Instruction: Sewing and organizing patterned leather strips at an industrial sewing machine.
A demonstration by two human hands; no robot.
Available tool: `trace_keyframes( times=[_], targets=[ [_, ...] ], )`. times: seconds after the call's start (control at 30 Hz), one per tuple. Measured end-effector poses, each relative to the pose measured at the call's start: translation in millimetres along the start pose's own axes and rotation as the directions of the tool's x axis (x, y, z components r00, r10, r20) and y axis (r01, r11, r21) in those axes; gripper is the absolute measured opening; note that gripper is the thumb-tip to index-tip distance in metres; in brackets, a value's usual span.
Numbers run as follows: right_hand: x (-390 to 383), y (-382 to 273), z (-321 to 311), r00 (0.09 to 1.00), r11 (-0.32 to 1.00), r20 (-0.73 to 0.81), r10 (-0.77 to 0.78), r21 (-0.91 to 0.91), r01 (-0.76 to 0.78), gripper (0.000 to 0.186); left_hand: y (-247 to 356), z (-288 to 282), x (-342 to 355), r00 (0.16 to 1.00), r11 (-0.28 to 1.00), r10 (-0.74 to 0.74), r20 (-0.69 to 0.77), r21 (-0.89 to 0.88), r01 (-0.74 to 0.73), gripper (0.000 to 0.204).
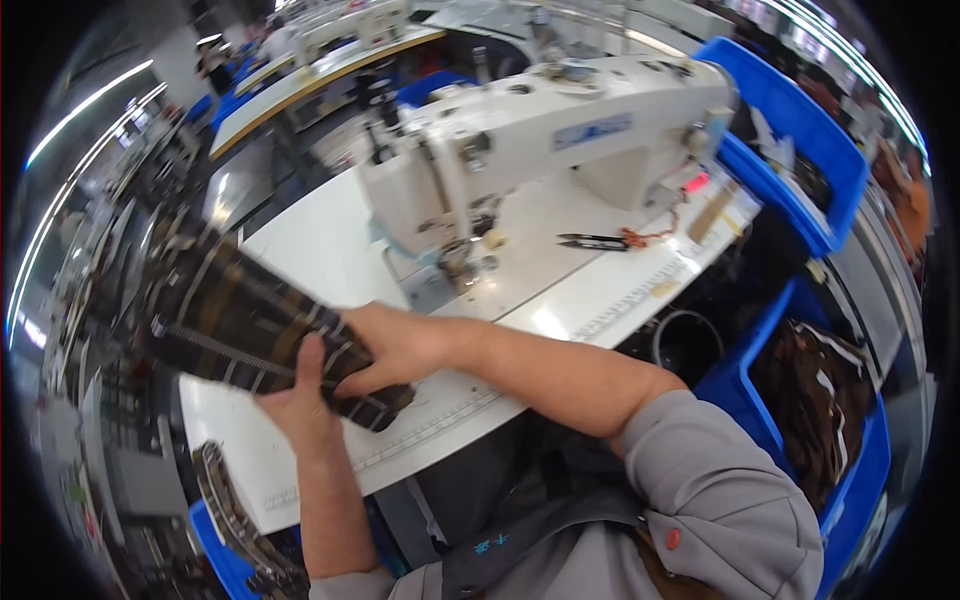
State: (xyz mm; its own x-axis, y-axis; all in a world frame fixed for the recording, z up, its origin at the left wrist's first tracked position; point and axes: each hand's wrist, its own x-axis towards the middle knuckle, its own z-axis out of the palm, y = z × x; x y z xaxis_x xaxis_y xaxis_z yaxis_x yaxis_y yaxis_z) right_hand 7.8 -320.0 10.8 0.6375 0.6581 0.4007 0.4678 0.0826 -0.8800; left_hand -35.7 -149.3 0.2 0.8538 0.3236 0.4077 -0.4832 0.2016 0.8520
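A dark brown and black plaid fabric piece (245, 320) with pale lines is held up over the left end of the white sewing table (540, 335). My left hand (305, 400) grips its near edge, thumb on top. Reaching across from the right, my right hand (395, 345) is closed on the fabric's right end, close beside the left thumb. The cloth looks folded or layered, and its far left end is blurred. Beyond my hands stands a white sewing machine (560, 130); its needle area (460, 262) is to the right of the cloth, apart from it.
Black thread snips (592, 242) with an orange cord lie on the table right of the needle. A ruler strip runs along the front edge. Blue bins (840, 150) stand at the right, one holding brown cloth (815, 400). More plaid cloth (235, 510) hangs at lower left.
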Motion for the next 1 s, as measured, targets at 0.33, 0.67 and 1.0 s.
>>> trace_keyframes(
  times=[0.33,0.67,1.0],
  targets=[
    [-126,-77,-15,0.99,0.958,0.102,0.097,-0.279,-0.065,0.045,101,-9,-14,0.908,0.917,0.265,0.323,0.208,-0.341,0.102],
    [-301,-83,20,0.954,0.961,-0.13,0.269,-0.032,-0.276,0.042,87,79,-101,0.779,0.883,-0.086,0.621,0.409,-0.228,0.011],
    [-388,-79,18,0.808,0.871,-0.341,0.48,0.077,-0.485,0.04,10,193,-121,0.63,0.966,-0.208,0.748,0.257,0.013,0.011]
  ],
)
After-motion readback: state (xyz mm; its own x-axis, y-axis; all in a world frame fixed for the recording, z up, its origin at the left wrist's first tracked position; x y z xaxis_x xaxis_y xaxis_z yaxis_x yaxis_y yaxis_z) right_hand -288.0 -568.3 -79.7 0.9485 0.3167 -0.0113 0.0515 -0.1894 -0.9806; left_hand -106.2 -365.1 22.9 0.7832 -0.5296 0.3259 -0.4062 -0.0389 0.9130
